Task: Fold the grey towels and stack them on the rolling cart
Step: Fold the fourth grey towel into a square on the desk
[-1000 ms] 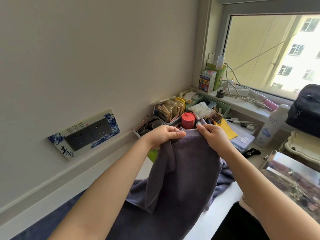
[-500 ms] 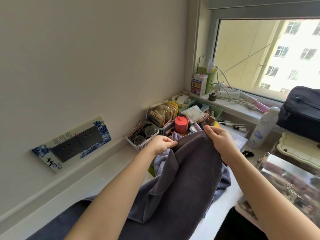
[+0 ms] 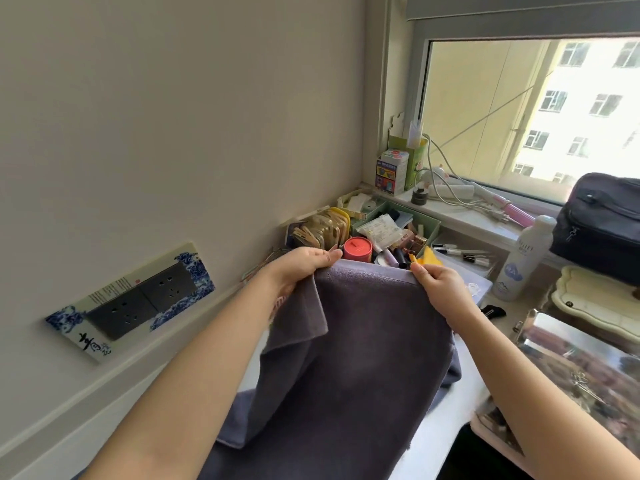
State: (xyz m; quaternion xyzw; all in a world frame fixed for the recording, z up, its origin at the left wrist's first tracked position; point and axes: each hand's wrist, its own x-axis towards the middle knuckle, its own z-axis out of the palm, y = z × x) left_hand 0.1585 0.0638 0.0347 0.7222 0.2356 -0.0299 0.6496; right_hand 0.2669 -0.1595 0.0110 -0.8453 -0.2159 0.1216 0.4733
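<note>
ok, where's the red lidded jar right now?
Head view, centre of frame: the red jar stands in the clutter by the wall, just behind the grey towel's top edge, between the left hand and right hand holding it up.

I see my left hand (image 3: 304, 263) and right hand (image 3: 438, 284) each pinching a top corner of the grey towel (image 3: 360, 351), holding it up so it hangs down in front of me. Just beyond its top edge sits a red jar (image 3: 357, 249) among clutter. A white bottle (image 3: 523, 259) stands to the right, near the window sill (image 3: 460, 216).
</note>
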